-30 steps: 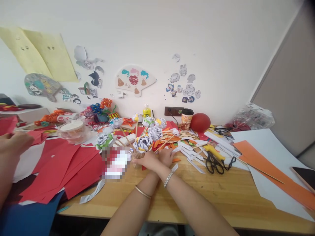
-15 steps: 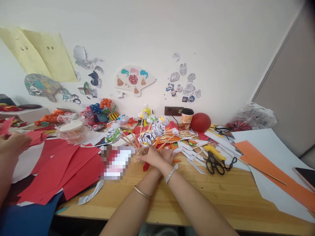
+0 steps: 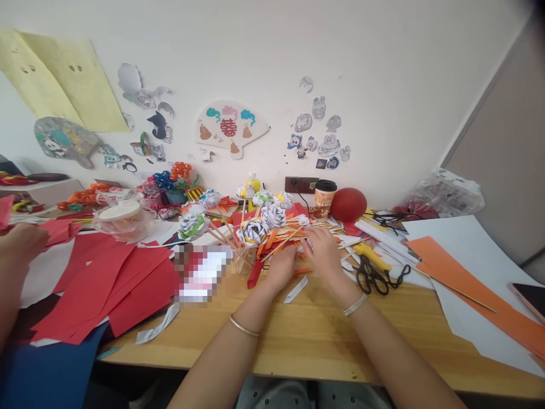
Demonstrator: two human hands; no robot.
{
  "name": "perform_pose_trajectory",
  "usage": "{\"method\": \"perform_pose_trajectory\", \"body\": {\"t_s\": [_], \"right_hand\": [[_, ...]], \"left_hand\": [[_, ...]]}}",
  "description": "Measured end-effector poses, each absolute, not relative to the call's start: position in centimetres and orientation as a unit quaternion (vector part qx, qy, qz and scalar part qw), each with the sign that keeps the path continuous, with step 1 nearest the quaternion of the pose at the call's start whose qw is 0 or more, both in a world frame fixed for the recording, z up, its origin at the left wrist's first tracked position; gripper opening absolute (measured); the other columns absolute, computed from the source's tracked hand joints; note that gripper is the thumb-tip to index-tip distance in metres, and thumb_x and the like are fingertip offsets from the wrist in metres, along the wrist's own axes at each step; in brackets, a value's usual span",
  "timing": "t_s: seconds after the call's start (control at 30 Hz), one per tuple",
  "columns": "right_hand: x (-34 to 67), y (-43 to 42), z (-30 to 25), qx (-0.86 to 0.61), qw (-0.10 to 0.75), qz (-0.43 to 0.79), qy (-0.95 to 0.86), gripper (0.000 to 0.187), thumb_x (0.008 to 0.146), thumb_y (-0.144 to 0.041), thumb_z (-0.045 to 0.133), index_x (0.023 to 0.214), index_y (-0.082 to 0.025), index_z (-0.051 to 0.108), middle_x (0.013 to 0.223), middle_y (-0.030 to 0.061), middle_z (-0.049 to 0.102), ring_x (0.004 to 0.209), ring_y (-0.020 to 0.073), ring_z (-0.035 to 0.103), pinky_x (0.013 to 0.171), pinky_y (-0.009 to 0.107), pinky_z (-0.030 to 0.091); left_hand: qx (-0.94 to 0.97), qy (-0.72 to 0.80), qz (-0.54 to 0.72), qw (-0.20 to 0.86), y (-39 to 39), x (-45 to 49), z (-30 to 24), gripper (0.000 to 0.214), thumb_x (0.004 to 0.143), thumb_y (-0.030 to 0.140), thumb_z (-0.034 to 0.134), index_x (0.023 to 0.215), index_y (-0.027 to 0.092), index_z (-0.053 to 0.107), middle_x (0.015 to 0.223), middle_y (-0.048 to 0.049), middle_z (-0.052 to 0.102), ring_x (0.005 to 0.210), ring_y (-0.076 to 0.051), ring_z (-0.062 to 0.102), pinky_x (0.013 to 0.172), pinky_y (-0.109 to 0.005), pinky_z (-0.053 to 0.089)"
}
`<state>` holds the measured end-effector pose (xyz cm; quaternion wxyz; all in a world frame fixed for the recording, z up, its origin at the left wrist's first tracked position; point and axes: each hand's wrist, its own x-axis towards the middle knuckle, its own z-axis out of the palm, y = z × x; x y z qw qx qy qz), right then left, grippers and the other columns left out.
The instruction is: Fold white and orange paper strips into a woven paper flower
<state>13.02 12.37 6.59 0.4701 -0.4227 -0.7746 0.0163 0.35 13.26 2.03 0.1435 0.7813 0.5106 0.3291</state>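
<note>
My left hand (image 3: 281, 268) reaches low over a heap of folded paper strips and thin wooden sticks. Its fingers are largely hidden, so any grip is unclear. To its right, my right hand (image 3: 326, 254) lies over the white strips, its fingers stretched out and apart. Just left of my hands stands a clear cup (image 3: 242, 262) holding several sticks topped with paper flowers (image 3: 253, 232), white with yellow or green edges. A red paper strip (image 3: 254, 275) leans beside the cup. One white paper strip (image 3: 296, 289) rests on the bare wood in front of my hands.
Black scissors (image 3: 372, 276) and a yellow glue gun (image 3: 372, 257) lie to the right. Behind are a paper coffee cup (image 3: 324, 200) and a red balloon (image 3: 349, 205). Red paper sheets (image 3: 85, 289) cover the left, where another person's hand (image 3: 23, 244) holds something red.
My arms have uncrossed. My right hand has left the flower cup and moved right onto the strips; my left hand has shifted slightly left. A white strip now lies in front.
</note>
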Motion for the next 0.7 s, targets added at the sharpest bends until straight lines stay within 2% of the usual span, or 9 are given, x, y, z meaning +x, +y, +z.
{"method": "perform_pose_trajectory", "body": {"t_s": [0.1,0.2,0.27,0.4,0.57,0.7], "right_hand": [[15.9,13.7,4.4,-0.416,0.493,0.150,-0.749,0.020,0.079,-0.029,0.049,0.092,-0.020,0.060,0.098,0.0075,0.060,0.096,0.0226,0.050,0.087,0.042,0.035],[16.7,14.3,2.6,-0.392,0.530,0.355,-0.662,0.027,0.076,-0.036,0.051,0.097,-0.019,0.058,0.095,0.0059,0.061,0.085,0.0181,0.055,0.073,0.032,0.045],[16.7,14.3,2.3,-0.379,0.538,0.425,-0.621,0.032,0.073,-0.037,0.055,0.100,-0.020,0.056,0.097,0.0056,0.060,0.083,0.0165,0.056,0.066,0.028,0.046],[16.6,14.0,2.8,-0.360,0.534,0.460,-0.611,0.036,0.072,-0.037,0.056,0.104,-0.019,0.055,0.100,0.0059,0.058,0.081,0.0151,0.055,0.061,0.024,0.046],[15.8,13.9,2.9,-0.384,0.564,0.437,-0.587,0.029,0.067,-0.039,0.060,0.083,-0.015,0.058,0.071,0.0012,0.059,0.058,0.0115,0.053,0.059,0.026,0.046],[15.1,13.7,3.1,-0.391,0.579,0.418,-0.581,0.025,0.067,-0.040,0.058,0.076,-0.017,0.055,0.067,0.0000,0.056,0.058,0.0127,0.053,0.060,0.028,0.046]], "left_hand": [[0.787,0.511,0.323,0.122,13.0,0.2,2.3,0.020,0.083,0.025,0.037,0.081,0.015,0.054,0.081,-0.0078,0.059,0.075,-0.019,0.053,0.070,-0.031,0.039],[0.798,0.492,0.322,0.129,12.8,0.2,2.5,0.019,0.083,0.024,0.038,0.079,0.015,0.054,0.078,-0.0066,0.059,0.071,-0.017,0.052,0.065,-0.028,0.039],[0.803,0.472,0.331,0.152,12.7,0.3,2.7,0.021,0.084,0.025,0.036,0.079,0.015,0.054,0.077,-0.0055,0.059,0.070,-0.016,0.052,0.063,-0.026,0.038],[0.810,0.423,0.351,0.204,12.3,0.4,3.1,0.025,0.086,0.030,0.033,0.086,0.016,0.054,0.081,-0.0039,0.059,0.072,-0.015,0.052,0.065,-0.025,0.039],[0.795,0.410,0.372,0.250,12.0,0.6,3.0,0.026,0.085,0.031,0.034,0.094,0.016,0.054,0.092,-0.0048,0.060,0.082,-0.016,0.052,0.072,-0.025,0.039],[0.780,0.408,0.378,0.287,12.0,0.5,2.9,0.029,0.085,0.033,0.033,0.095,0.016,0.054,0.093,-0.0045,0.060,0.081,-0.016,0.053,0.072,-0.026,0.040]]}}
